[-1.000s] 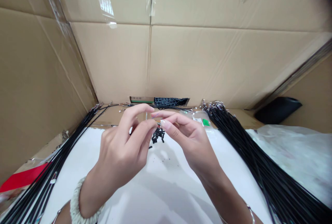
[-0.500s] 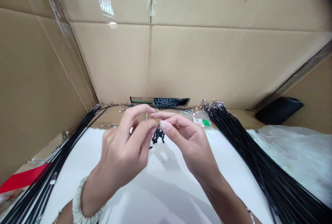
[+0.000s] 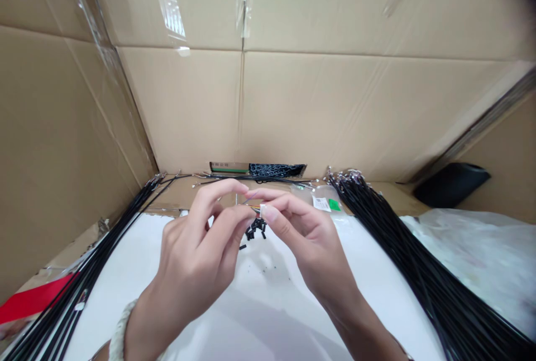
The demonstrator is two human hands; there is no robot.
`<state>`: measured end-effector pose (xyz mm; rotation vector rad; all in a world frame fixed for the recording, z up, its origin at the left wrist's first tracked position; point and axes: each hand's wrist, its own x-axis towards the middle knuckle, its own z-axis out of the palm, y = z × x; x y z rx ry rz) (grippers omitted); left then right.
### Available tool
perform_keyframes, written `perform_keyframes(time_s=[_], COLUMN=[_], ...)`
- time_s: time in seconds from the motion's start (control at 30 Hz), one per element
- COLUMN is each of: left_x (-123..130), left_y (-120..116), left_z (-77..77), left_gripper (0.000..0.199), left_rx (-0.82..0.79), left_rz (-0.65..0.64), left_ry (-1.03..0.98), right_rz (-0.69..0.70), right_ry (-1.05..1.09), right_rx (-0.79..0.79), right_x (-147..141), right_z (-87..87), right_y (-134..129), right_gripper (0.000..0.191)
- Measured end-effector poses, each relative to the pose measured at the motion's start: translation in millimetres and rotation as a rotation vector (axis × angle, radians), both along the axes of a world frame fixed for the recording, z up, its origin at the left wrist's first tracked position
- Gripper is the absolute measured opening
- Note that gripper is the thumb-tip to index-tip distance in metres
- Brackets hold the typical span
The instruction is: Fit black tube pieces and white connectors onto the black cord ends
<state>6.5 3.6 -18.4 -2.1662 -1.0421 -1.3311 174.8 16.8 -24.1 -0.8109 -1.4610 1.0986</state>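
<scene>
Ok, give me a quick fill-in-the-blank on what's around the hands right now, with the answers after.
The left hand and right hand meet just above a small pile of ____ pieces. A cable bundle lies to each side of the ____ sheet. The wall beyond them is ____. A red strip shows at the ____ edge of the view.

Answers: black; white; cardboard; left.
</scene>
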Motion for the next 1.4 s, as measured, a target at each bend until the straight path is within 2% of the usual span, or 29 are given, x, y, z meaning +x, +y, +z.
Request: perform_keyframes(time_s=[0.17, 0.4, 1.17, 1.4], left_x=[-1, -1, 11, 7], left_y=[-2, -3, 0, 2], left_z=[1.8, 0.9, -6.0, -2.6], left_gripper=[0.01, 0.013, 0.019, 0.014], left_rx=[0.005, 0.033, 0.039, 0.037], left_rz=[0.004, 0.017, -0.014, -0.002], left_ry=[0.002, 0.014, -0.115, -0.032], right_rz=[0.1, 0.152, -0.021, 0.031], right_ry=[0.08, 0.133, 0.039, 0.06], right_rx=[-0.055, -0.084, -0.049, -0.077], right_x=[3, 4, -3, 3], right_z=[0.6, 0.7, 1.0, 2.6], right_y=[4, 6, -5, 0], right_gripper=[0.019, 0.018, 0.023, 0.021])
